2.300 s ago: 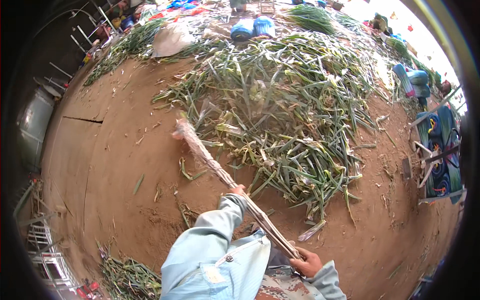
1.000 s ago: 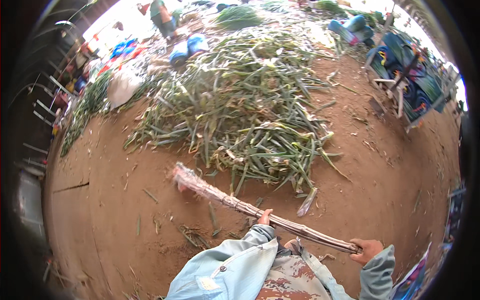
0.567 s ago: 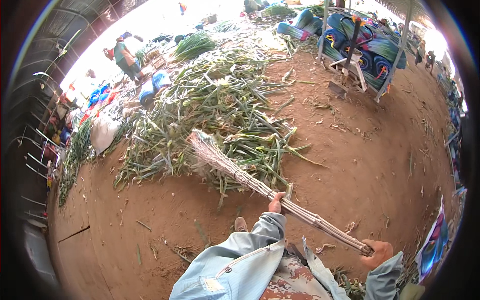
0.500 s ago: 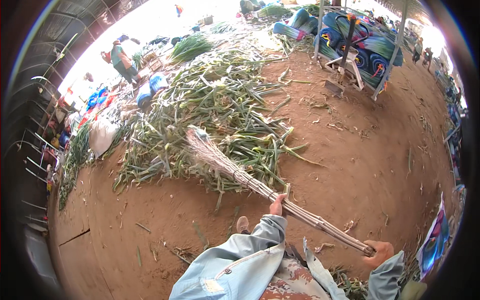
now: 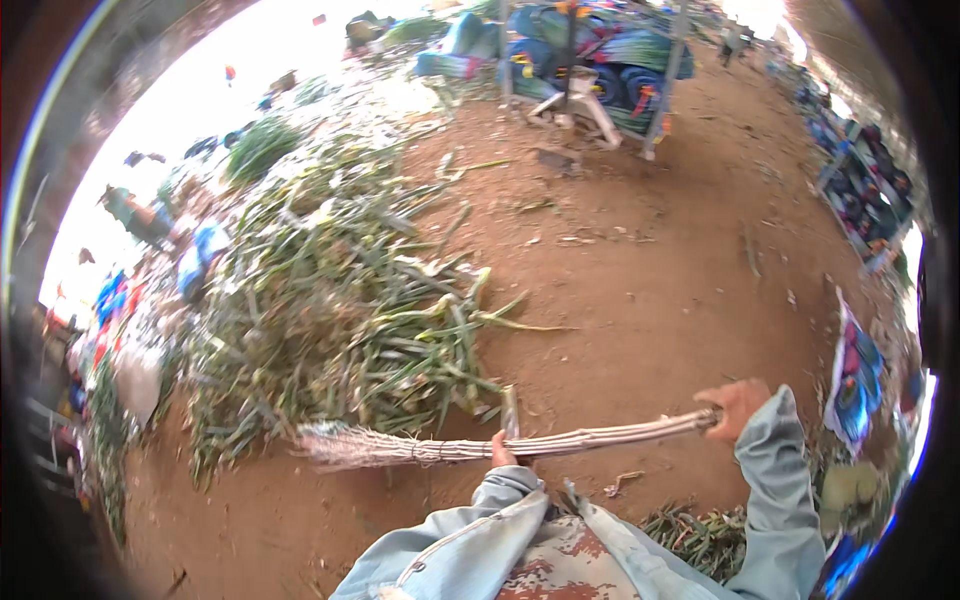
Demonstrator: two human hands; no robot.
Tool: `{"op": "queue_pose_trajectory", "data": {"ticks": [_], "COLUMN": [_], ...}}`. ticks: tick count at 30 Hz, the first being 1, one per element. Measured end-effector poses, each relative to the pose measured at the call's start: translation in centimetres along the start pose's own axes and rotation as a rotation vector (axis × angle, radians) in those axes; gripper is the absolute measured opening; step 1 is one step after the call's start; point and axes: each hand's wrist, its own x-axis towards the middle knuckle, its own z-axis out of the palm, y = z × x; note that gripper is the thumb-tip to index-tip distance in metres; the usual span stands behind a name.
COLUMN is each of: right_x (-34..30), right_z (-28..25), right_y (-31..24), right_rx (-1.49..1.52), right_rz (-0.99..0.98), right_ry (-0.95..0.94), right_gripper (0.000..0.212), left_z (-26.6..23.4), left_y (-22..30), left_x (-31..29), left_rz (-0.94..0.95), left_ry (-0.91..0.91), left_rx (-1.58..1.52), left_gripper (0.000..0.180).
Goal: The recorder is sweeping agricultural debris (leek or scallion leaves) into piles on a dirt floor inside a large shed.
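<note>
A long broom of bundled sticks (image 5: 600,437) lies nearly level across my front, its bristly end (image 5: 345,447) to the left. My left hand (image 5: 502,452) is closed round the shaft near its middle. At the right end of the shaft, my right hand (image 5: 735,408) grips the butt. The bristles hang over the near edge of a big heap of green onion leaves (image 5: 330,330); whether they touch it I cannot tell.
A metal-framed cart (image 5: 600,125) loaded with blue-wrapped onion bundles stands at the far middle. Brown dirt floor (image 5: 640,290) stretches right of the heap. Several stray leaves (image 5: 690,535) lie by my right side. A person (image 5: 140,215) is at the far left.
The broom has swung from a slant to nearly level, its bristles coming nearer to me and its butt rising. My view has turned to the right.
</note>
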Motion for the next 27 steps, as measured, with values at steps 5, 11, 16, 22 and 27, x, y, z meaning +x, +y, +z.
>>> {"op": "queue_pose_trajectory", "data": {"ticks": [5, 11, 16, 22, 27], "right_x": [-1.9, -3.6, 2.5, 8.3, 15.3], "right_z": [-5.1, -4.2, -6.2, -4.2, -5.9], "right_y": [-1.0, 5.8, 14.6, 31.4, 43.6], "right_rx": [-0.112, -0.008, -0.014, 0.132, 0.276], "right_rz": [0.092, 0.162, 0.065, -0.005, -0.128], "right_ry": [0.154, 0.32, 0.324, 0.241, 0.098], "right_gripper": [0.048, 0.042, 0.036, 0.027, 0.028], "left_z": [11.3, 18.3, 24.0, 33.8, 37.8], "left_y": [-0.5, -3.8, -6.3, -15.3, -22.0], "left_x": [1.3, 3.0, 4.5, 8.1, 10.7], "left_rz": [-0.019, -0.065, 0.023, 0.199, 0.264], "left_ry": [0.031, -0.079, -0.131, -0.013, 0.084], "left_rx": [-0.067, 0.082, 0.186, 0.082, -0.043], "left_gripper": [0.023, 0.024, 0.028, 0.033, 0.023]}}
